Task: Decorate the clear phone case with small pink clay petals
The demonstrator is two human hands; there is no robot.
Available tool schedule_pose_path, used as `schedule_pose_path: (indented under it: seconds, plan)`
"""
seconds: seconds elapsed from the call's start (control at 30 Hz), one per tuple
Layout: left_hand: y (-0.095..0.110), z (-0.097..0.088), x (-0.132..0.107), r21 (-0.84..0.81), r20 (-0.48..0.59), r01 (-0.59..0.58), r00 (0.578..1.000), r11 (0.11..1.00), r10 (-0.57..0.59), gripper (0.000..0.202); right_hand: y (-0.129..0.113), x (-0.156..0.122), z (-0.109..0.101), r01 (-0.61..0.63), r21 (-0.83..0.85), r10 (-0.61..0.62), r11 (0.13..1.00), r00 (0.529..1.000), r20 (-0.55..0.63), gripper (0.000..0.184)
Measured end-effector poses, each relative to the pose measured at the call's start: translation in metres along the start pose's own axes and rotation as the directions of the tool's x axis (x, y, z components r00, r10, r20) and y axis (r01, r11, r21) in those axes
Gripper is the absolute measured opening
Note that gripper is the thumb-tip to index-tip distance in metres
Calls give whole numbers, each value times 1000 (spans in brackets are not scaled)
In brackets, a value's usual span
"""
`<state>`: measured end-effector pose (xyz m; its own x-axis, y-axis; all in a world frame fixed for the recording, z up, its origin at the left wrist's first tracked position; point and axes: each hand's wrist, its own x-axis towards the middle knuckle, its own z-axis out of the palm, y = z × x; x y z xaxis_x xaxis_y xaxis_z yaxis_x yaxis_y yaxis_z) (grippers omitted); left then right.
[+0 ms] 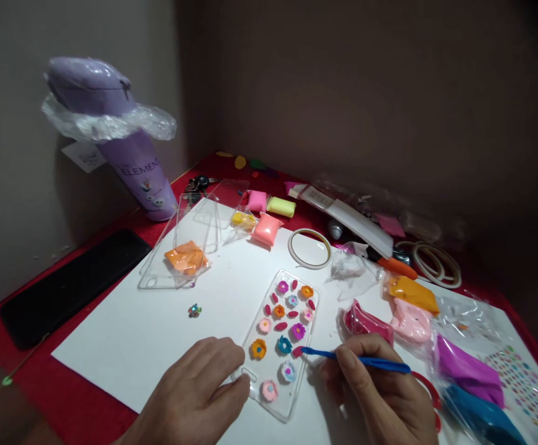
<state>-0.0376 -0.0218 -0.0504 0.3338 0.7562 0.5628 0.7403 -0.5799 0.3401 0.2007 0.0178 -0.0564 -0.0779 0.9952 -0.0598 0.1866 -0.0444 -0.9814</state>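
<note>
A clear phone case [270, 364] lies on the white sheet [125, 346], decorated with several small clay flowers [258, 349] in pink, orange, purple, blue and teal, and dark pink petal-like pieces [281, 326]. My left hand [199, 386] grips the case's lower left edge between curled fingers and thumb. Held like a pen, a thin blue modelling tool [384, 363] is in my closed right hand [375, 392]. Its tip touches a dark pink piece [298, 351] near the case's right edge. Beside my right hand sits a packet of dark red clay [365, 322].
More clay packets, purple [470, 371] and blue [486, 413], lie right, near red-handled scissors [428, 389] and a gem sticker sheet [525, 386]. Behind are a tape roll [291, 250] and spare clear cases [151, 272]. A purple tumbler [134, 164] and black phone [74, 287] are left.
</note>
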Motion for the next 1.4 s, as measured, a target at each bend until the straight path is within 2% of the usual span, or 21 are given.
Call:
schedule_pose_path:
  seconds: [0.23,0.47,0.63,0.8,0.93,1.1,1.27,1.4]
  plan:
    - [2,-2,0,10,21,8,1000,1000,-8,18,-7,-4,6,-88,107,94,990,994,-49,26]
    - [1,0,0,-9,0,-5,1000,1000,5,19,-6,-2,4,-70,55,72,996,997,-32,29]
    - [-1,2,-2,-25,12,-10,1000,1000,10,17,-5,-2,3,-68,84,68,994,998,-3,27]
    - [-1,1,-3,-26,16,-14,1000,1000,15,18,-2,-2,1,-70,33,70,997,997,-22,29]
    - [-3,4,-5,-17,-4,-31,1000,999,31,17,-3,-2,3,-31,59,29,998,999,34,26]
    - [-1,3,-4,-23,5,-13,1000,1000,13,20,-4,-2,4,-79,67,81,995,996,-23,26]
    - [1,1,-2,-23,31,-1,1000,1000,2,19,-4,-2,3,-28,48,25,998,998,50,25]
    - [1,1,-2,-20,11,-7,1000,1000,7,18,-4,-2,4,-16,29,15,999,1000,18,26]
